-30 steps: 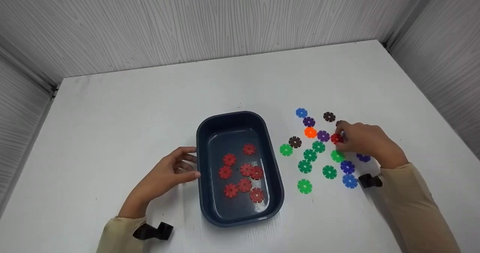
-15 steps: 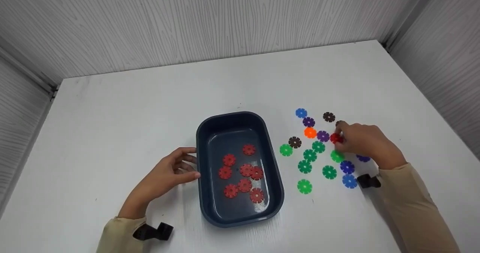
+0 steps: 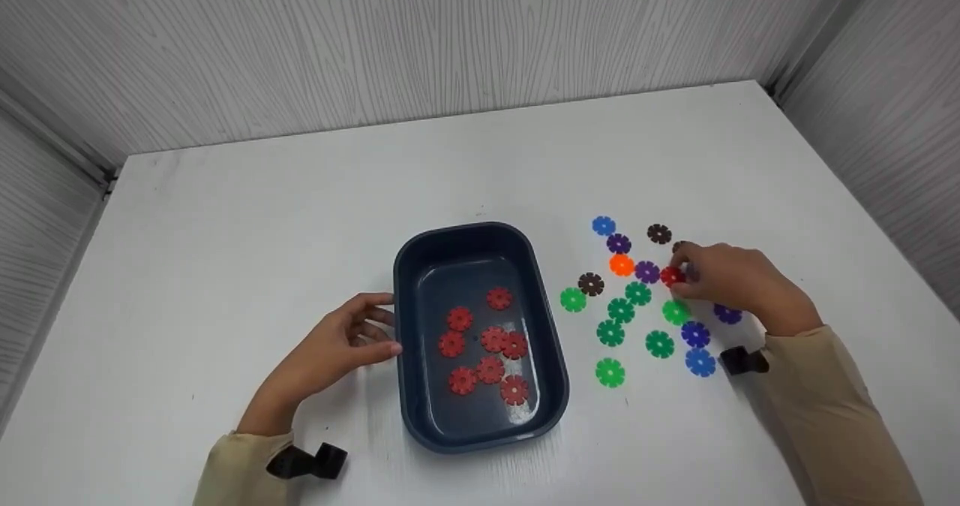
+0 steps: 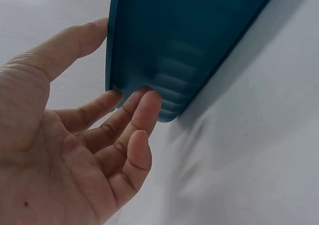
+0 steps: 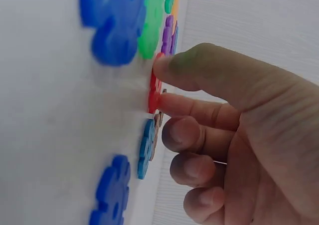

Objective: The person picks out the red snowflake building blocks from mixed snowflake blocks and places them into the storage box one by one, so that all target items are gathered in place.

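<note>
A dark blue rectangular tub stands on the table with several red notched plastic discs lying inside. My left hand is at its left side; in the left wrist view the thumb touches the rim, and the loosely bent fingers lie by the outer wall. Among the scattered discs on the right, my right hand holds a red disc by its edges between thumb and index finger. This red disc is down at the table surface in the right wrist view; the other fingers are curled.
Around the right hand lie several discs: green, light green, blue, purple, orange and brown. One brown disc is partly hidden by the right hand. Grey wood-grain panels border the white table.
</note>
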### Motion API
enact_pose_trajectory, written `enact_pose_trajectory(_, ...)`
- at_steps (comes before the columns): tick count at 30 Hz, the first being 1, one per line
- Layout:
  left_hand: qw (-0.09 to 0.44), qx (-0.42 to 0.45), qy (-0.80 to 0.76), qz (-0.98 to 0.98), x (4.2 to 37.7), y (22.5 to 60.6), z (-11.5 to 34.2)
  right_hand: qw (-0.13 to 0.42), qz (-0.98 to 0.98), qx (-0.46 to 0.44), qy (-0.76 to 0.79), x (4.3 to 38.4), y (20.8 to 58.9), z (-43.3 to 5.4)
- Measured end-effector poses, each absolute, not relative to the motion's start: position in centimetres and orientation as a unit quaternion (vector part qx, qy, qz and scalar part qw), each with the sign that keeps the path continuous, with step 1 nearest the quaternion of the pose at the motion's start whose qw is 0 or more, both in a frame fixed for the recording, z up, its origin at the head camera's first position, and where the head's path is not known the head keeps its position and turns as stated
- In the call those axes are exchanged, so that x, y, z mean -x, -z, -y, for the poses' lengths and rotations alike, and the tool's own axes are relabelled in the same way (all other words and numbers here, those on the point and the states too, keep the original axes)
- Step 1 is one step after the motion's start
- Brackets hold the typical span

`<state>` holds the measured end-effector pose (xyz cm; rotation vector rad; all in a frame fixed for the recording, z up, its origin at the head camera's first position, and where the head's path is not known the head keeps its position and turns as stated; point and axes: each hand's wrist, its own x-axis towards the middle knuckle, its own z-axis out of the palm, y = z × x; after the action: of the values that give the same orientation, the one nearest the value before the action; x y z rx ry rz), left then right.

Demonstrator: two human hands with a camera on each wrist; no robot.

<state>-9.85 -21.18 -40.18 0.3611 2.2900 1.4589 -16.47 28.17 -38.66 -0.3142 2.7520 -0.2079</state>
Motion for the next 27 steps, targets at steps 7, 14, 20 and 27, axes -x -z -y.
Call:
enact_pose_trajectory(7,0.198,-0.127,-0.518,-0.822,9.83,40.06,21.12,0.169,-0.976,0.123,0.066,16.25,38.26,-27.95)
enact_pose_trajectory(14,0.199,-0.127,-0.517,-0.823,9.83,40.09,21.12,0.176,-0.976,0.112,0.067,16.4,38.39,-27.81)
enact_pose_trajectory(20,0.196,-0.124,-0.517,-0.824,9.83,40.06,21.05,0.176,-0.976,0.113,0.059,16.41,38.38,-27.64)
enact_pose_trajectory(27,0.196,-0.134,-0.524,-0.818,9.72,39.74,21.13,0.166,-0.977,0.128,0.049,16.28,38.11,-27.3)
